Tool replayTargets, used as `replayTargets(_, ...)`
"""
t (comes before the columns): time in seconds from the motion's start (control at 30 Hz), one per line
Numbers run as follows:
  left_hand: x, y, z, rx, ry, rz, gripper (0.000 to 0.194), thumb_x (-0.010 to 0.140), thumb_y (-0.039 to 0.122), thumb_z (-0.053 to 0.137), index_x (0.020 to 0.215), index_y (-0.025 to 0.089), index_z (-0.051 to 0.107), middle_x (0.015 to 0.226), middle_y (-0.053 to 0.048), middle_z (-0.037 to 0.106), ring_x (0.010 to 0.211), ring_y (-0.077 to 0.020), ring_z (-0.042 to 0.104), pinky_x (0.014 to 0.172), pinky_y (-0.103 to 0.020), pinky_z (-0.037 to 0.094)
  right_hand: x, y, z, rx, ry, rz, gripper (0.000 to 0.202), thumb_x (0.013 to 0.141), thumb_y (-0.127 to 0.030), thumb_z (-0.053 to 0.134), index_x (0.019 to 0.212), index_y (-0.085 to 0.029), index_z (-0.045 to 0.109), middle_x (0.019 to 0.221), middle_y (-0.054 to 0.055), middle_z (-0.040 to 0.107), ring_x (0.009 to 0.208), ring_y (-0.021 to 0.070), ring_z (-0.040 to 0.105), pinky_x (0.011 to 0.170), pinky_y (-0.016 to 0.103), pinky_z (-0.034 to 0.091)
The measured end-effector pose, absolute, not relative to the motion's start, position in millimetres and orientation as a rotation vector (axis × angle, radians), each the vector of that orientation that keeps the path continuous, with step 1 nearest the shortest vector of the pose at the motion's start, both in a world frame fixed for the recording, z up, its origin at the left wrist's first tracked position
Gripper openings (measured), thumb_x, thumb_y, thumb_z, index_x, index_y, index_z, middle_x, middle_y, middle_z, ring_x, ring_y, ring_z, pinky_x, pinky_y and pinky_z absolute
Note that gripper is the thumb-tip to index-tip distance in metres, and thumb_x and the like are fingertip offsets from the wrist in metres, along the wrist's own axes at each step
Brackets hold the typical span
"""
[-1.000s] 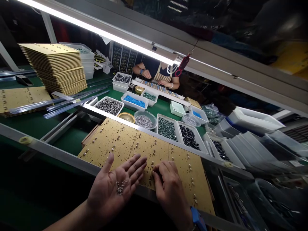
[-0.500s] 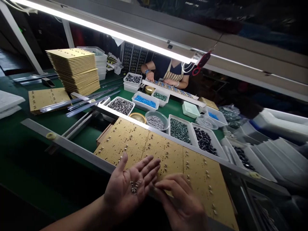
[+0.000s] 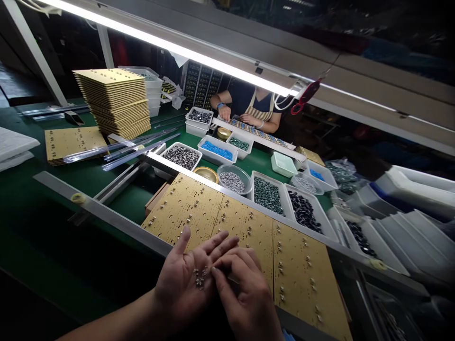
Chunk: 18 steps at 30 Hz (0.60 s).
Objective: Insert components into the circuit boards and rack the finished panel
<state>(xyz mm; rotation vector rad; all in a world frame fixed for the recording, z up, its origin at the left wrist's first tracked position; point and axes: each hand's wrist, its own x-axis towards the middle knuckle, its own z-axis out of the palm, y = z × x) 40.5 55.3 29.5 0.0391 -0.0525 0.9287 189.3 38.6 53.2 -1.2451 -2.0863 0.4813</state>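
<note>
Small metal parts [image 3: 199,278] are carried in the palm of the left hand [image 3: 185,284], its grip open. Beside them, the grip of the right hand [image 3: 245,286] is closed; whether anything is pinched cannot be told. Farther right, a perforated board [image 3: 298,274] is seen.

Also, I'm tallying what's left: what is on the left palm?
A small cluster of shiny metal parts on the left hand. The right hand covers the palm's edge; anything beneath is hidden.

Bare left hand [image 3: 188,279] and bare left forearm [image 3: 121,316] showing, bare right hand [image 3: 245,289] showing, bright blue wrist item [image 3: 288,336] peeking in beside the right wrist.
</note>
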Motion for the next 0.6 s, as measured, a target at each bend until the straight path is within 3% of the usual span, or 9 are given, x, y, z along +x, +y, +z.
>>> replayTargets(0.23, 39, 56, 29, 0.074, -0.097, 0.902, 0.086, 0.096, 0.061, -0.005, 0.155, -0.001, 0.009, 0.154, -0.021, 0.042, 0.143, -0.0223, 0.039, 0.12, -0.033, 0.024, 197, 42, 60, -1.329, -2.118, 0.436, 0.014, 0.094, -0.013, 0.049, 0.084, -0.022, 0.053, 0.089, 0.005, 0.06, 0.089, 0.0217, 0.055, 0.081, 0.036, 0.046)
replayTargets(0.4, 40, 54, 28, 0.08, -0.07, 0.9, 0.086, 0.097, 0.064, 0.001, 0.155, 0.002, 0.014, 0.154, -0.02, 0.042, 0.146, -0.0245, 0.032, 0.124, -0.037, 0.012, 236, 70, 64, -1.463, -2.09, 0.111, 0.012, 0.096, -0.015, 0.048, 0.086, -0.02, 0.052, 0.086, 0.006, 0.055, 0.086, 0.0233, 0.05, 0.075, 0.036, 0.044)
replayTargets(0.6, 41, 54, 27, 0.061, -0.055, 0.903, 0.085, 0.097, 0.063, 0.003, 0.155, 0.001, 0.017, 0.154, -0.021, 0.042, 0.146, -0.0255, 0.032, 0.125, -0.038, 0.01, 257, 86, 55, -1.525, -2.24, 0.045, 0.017, 0.096, -0.014, 0.043, 0.083, -0.019, 0.052, 0.085, 0.007, 0.055, 0.085, 0.0248, 0.05, 0.076, 0.039, 0.044)
